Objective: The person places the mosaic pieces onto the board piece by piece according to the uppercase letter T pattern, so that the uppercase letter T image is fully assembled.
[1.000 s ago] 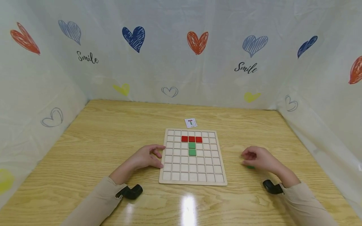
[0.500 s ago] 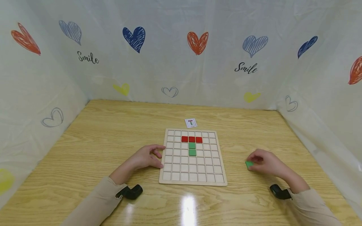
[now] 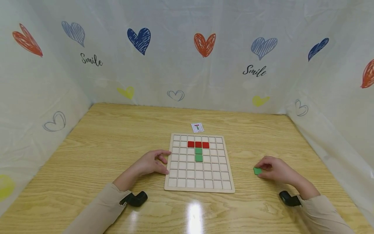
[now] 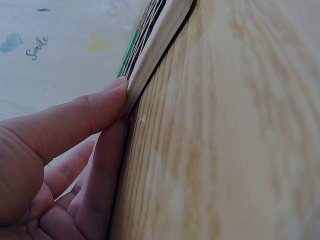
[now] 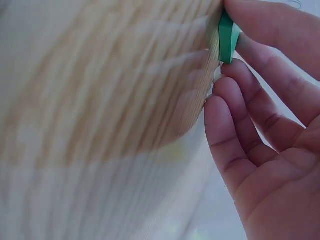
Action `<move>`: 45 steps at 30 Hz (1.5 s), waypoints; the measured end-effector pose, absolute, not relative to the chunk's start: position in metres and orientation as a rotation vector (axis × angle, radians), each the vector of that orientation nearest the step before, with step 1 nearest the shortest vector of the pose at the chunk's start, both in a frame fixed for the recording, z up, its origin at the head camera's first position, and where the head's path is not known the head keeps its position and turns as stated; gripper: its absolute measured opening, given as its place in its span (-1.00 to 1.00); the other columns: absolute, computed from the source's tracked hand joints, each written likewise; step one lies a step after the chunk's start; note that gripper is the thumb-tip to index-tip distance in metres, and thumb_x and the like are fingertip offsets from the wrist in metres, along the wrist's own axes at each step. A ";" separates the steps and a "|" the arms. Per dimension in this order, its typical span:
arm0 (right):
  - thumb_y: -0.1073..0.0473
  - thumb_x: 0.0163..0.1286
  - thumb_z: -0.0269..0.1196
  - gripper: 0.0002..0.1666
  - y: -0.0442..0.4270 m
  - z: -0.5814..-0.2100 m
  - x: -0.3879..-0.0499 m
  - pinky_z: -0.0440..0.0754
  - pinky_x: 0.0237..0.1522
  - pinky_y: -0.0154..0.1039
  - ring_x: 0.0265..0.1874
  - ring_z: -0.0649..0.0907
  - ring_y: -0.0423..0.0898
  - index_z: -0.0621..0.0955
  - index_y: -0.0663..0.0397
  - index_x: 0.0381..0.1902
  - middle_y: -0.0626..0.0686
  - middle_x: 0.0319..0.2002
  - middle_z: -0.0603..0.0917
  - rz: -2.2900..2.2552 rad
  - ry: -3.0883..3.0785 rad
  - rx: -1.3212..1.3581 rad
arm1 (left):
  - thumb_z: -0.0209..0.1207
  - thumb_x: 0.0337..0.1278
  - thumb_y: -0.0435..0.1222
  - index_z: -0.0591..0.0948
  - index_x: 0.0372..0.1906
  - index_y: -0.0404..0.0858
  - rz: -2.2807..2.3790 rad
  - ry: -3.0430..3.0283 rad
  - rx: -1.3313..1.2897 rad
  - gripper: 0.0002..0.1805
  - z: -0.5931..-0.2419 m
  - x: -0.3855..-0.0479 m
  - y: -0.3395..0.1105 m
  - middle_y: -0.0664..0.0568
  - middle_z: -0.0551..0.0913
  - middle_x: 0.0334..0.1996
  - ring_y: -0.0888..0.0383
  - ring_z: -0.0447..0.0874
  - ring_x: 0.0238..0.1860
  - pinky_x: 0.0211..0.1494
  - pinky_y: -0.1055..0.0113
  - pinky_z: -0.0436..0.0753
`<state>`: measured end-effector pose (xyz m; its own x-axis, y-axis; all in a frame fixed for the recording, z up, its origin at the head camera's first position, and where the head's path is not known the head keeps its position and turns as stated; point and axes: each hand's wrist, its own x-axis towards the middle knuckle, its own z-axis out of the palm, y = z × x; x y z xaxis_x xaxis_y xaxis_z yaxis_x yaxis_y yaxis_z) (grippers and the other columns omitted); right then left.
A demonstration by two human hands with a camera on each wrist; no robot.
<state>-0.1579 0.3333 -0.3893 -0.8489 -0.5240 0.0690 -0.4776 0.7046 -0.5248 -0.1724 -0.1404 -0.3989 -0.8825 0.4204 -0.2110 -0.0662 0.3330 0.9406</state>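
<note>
A wooden grid board (image 3: pixel 190 183) lies on the table, with red tiles (image 3: pixel 198 144) in a short row and two green tiles (image 3: pixel 199 158) in a column below. My left hand (image 3: pixel 150 162) rests at the board's left edge; in the left wrist view the thumb (image 4: pixel 95 107) touches the rim. To the board's right, my right hand (image 3: pixel 274 169) pinches a loose green tile (image 3: pixel 257 171) between thumb and index finger, low at the tabletop. The right wrist view shows this tile (image 5: pixel 228 40) edge-on, its far part hidden by the thumb.
A small pattern card (image 3: pixel 197 127) with a red and green figure lies just behind the board. White curtains (image 3: pixel 175 65) printed with hearts enclose the table's (image 3: pixel 117 130) back and sides. A black wrist camera (image 3: pixel 135 199) sits at each sleeve.
My right hand has shifted slightly right and towards me. The loose green tile, mostly hidden under the fingers before, now shows in its pinch. My left hand and the board stay put.
</note>
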 end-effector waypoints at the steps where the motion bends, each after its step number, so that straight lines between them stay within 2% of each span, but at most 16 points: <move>1: 0.24 0.07 0.42 -0.73 0.333 -0.389 -0.158 0.53 -0.35 -0.34 -0.37 0.52 -0.28 0.65 0.19 -0.25 -0.08 -0.32 0.56 -0.830 2.821 -0.818 | 0.41 -0.23 -0.52 0.38 0.24 -0.42 1.568 2.187 0.308 -0.23 -0.399 -0.172 -0.140 -0.14 0.45 -0.28 0.14 0.53 -0.45 -0.32 0.34 0.54; 20: 0.21 0.08 0.42 -0.75 0.313 -0.388 -0.167 0.56 -0.31 -0.31 -0.35 0.56 -0.24 0.64 0.14 -0.27 -0.08 -0.34 0.58 -0.864 2.817 -0.807 | 0.42 -0.23 -0.50 0.38 0.24 -0.40 1.556 2.197 0.300 -0.22 -0.399 -0.172 -0.140 -0.14 0.46 -0.27 0.12 0.57 -0.43 -0.31 0.31 0.56; 45: 0.16 0.10 0.41 -0.74 0.276 -0.381 -0.183 0.51 -0.32 -0.28 -0.37 0.52 -0.16 0.64 0.10 -0.24 -0.10 -0.36 0.56 -0.887 2.806 -0.749 | 0.41 -0.23 -0.49 0.38 0.24 -0.41 1.561 2.189 0.331 -0.22 -0.400 -0.173 -0.142 -0.13 0.47 -0.27 0.11 0.57 -0.40 -0.29 0.31 0.55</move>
<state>-0.1830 0.2763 -0.3806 -0.8732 -0.4851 0.0466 -0.4238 0.7086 -0.5642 -0.1726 -0.1419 -0.3998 -0.8793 0.4300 -0.2049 -0.0535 0.3383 0.9395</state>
